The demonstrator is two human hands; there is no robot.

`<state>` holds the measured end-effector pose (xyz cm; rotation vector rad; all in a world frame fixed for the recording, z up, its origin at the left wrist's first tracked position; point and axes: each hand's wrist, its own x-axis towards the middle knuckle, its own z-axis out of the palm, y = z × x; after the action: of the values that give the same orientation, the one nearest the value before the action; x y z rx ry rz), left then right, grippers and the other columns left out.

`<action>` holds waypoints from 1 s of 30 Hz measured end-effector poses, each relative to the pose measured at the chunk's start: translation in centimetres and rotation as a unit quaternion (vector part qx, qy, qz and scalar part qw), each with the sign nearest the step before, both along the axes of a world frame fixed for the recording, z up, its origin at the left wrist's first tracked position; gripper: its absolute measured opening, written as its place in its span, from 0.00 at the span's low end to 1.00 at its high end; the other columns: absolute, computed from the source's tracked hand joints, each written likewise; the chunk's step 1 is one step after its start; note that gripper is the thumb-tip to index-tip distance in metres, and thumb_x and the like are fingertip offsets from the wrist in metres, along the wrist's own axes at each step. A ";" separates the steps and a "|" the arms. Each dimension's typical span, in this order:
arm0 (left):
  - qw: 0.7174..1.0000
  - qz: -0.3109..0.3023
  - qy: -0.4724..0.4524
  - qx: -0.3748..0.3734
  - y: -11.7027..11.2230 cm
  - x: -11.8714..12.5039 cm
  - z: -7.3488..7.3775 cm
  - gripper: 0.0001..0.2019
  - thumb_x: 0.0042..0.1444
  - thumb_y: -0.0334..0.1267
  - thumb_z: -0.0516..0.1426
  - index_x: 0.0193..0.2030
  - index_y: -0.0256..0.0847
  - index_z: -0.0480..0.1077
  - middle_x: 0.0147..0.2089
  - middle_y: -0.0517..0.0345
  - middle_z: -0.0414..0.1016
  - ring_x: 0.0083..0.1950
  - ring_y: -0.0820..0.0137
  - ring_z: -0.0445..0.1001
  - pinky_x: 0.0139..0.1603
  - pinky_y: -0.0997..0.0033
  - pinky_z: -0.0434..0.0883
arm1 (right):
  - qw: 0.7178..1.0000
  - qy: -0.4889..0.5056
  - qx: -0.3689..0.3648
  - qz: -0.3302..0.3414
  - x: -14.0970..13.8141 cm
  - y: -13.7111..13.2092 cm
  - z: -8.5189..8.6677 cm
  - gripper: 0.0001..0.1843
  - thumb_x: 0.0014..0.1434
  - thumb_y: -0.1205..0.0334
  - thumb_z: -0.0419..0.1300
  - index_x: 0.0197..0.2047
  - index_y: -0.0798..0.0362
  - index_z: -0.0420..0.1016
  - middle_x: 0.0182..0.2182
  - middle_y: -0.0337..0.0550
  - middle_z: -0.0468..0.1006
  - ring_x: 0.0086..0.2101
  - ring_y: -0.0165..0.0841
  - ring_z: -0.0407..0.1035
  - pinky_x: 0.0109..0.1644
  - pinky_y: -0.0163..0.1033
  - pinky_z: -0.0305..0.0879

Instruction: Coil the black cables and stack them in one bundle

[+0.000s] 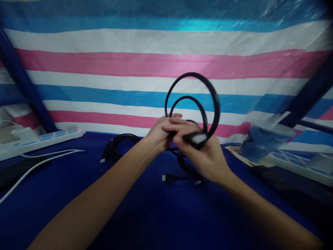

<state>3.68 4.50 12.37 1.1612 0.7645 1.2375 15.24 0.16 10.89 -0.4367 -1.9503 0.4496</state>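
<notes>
Above the blue table, loops of a black cable (214,95) rise from between my two hands. My right hand (205,152) is closed on the cable, with its dark plug (194,139) and a pale tip showing at the fingers. Just beyond it, my left hand (162,130) is at the base of the loops; its fingers are partly hidden behind my right hand, and the grip is hard to make out. Below my hands lies a second black cable (186,166), with a white-tipped plug (166,178) pointing left. Another coiled black cable (125,137) rests beyond my left forearm.
A white power strip (56,136) with a plugged-in adapter lies at the left, beside a white cord (33,170) and a dark flat object (18,172). At the right are a lidded cup (265,142) and another power strip (299,168). Striped sheeting (117,62) hangs behind.
</notes>
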 end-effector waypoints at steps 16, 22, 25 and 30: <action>0.945 0.085 0.194 0.251 -5.0 -0.4 3.5 0.11 0.42 0.25 0.56 0.35 0.37 0.68 0.25 0.60 0.68 0.21 0.80 0.59 0.21 0.78 0.53 | 0.920 0.075 -0.384 -0.033 3.7 -3.8 2.0 0.05 0.54 0.63 0.61 0.33 0.55 0.70 0.15 0.32 0.68 0.13 0.20 0.55 0.21 0.29 0.58; 0.941 -0.001 0.236 0.245 -6.0 -2.1 3.7 0.17 0.44 0.29 0.57 0.44 0.39 0.67 0.25 0.62 0.67 0.20 0.80 0.59 0.22 0.76 0.56 | 0.922 0.076 -0.372 -0.077 4.6 -4.3 0.8 0.12 0.58 0.54 0.58 0.37 0.55 0.69 0.13 0.27 0.54 0.13 0.21 0.47 0.17 0.29 0.49; 0.837 -0.171 0.434 0.287 -8.1 -2.7 4.5 0.25 0.42 0.33 0.62 0.50 0.42 0.66 0.37 0.58 0.73 0.35 0.71 0.70 0.32 0.73 0.64 | 0.939 -0.087 -0.305 -0.133 5.1 -4.5 1.2 0.08 0.56 0.61 0.58 0.37 0.56 0.70 0.17 0.31 0.61 0.16 0.22 0.52 0.18 0.30 0.47; 0.797 -0.052 0.519 0.303 -11.1 -1.1 3.1 0.20 0.44 0.33 0.55 0.47 0.39 0.63 0.36 0.55 0.72 0.30 0.70 0.68 0.23 0.75 0.59 | 0.952 -0.190 -0.158 -0.181 3.7 -6.4 1.6 0.21 0.46 0.74 0.55 0.45 0.55 0.69 0.29 0.40 0.74 0.30 0.32 0.68 0.28 0.33 0.60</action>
<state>2.61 -6.62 15.48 2.4680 1.0864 0.6612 18.92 -6.22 12.51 -1.1386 -2.1047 0.4622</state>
